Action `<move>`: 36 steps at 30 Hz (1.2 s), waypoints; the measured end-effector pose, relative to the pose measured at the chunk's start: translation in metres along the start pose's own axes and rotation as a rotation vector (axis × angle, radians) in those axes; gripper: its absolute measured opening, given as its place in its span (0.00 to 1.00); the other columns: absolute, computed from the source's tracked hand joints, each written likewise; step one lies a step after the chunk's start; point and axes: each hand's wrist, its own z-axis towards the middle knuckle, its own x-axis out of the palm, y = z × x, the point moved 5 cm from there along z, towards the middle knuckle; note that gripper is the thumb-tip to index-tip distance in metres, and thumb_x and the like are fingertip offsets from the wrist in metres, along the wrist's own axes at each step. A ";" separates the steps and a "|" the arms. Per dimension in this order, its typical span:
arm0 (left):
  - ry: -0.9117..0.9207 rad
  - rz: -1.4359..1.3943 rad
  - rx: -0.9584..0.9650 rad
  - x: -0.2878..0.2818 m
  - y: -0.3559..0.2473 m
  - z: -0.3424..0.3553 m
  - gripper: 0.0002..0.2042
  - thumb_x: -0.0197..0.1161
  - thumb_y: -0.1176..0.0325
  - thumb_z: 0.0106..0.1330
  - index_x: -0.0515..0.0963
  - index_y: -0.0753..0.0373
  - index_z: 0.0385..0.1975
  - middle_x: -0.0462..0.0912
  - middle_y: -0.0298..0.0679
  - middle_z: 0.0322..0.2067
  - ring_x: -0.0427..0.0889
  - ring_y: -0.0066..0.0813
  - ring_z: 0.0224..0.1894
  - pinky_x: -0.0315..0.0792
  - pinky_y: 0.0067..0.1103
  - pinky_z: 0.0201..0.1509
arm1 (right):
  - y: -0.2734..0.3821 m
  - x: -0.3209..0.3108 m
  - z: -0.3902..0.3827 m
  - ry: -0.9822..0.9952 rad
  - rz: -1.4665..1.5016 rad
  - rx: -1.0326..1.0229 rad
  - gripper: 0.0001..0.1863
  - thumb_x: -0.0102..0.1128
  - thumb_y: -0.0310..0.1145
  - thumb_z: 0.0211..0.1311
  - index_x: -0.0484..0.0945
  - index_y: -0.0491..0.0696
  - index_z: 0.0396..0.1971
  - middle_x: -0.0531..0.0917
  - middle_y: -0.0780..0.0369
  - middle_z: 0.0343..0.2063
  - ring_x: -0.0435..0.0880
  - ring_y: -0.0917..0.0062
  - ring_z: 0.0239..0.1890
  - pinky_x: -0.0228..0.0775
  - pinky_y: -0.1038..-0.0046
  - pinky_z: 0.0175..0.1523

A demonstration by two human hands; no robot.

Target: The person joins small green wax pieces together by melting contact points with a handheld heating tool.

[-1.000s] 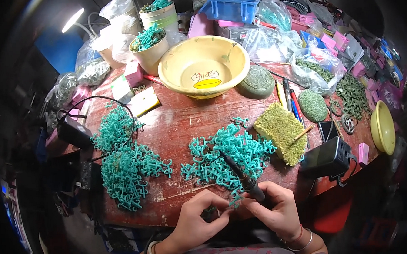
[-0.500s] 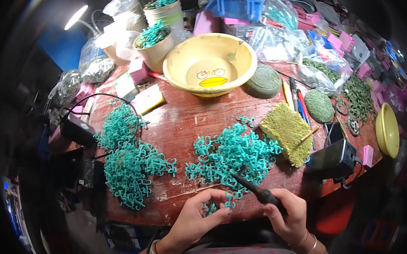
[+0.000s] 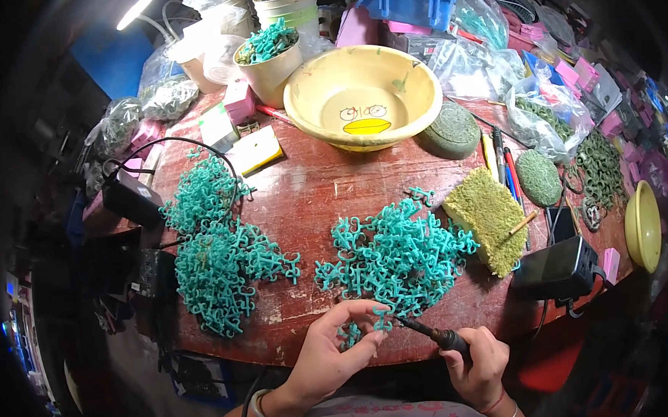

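Observation:
My left hand (image 3: 335, 350) pinches small teal plastic pieces (image 3: 383, 319) between thumb and forefinger, above the table's front edge. My right hand (image 3: 477, 360) grips the handle of a black pen-shaped tool with a metal shaft (image 3: 433, 332), which looks like a soldering iron. Its tip is at the piece in my left fingers; whether they touch, I cannot tell. Just beyond my hands lies a loose pile of similar teal pieces (image 3: 390, 251), and a second pile (image 3: 212, 281) lies to the left.
The red worn table (image 3: 303, 203) holds a yellow basin (image 3: 361, 92), a yellow-green textured pad (image 3: 480, 215), green discs (image 3: 538, 177), pens, a black power unit (image 3: 552, 268), cabled boxes (image 3: 131, 198), buckets (image 3: 272, 71), bags and pink blocks. A yellow bowl (image 3: 641, 228) stands at right.
The tool has swung from steeply angled over the pile to a flatter slant, its tip now at the pieces in my left hand. My left fingers have risen slightly. The whole view has shifted.

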 end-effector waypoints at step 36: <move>-0.014 0.051 0.001 -0.001 0.001 0.001 0.16 0.63 0.79 0.64 0.77 0.61 0.52 0.75 0.29 0.32 0.73 0.08 0.28 0.67 0.09 0.27 | -0.006 -0.025 -0.012 -0.243 -0.104 0.137 0.13 0.52 0.34 0.71 0.76 0.38 0.42 0.80 0.53 0.31 0.80 0.60 0.26 0.71 0.67 0.29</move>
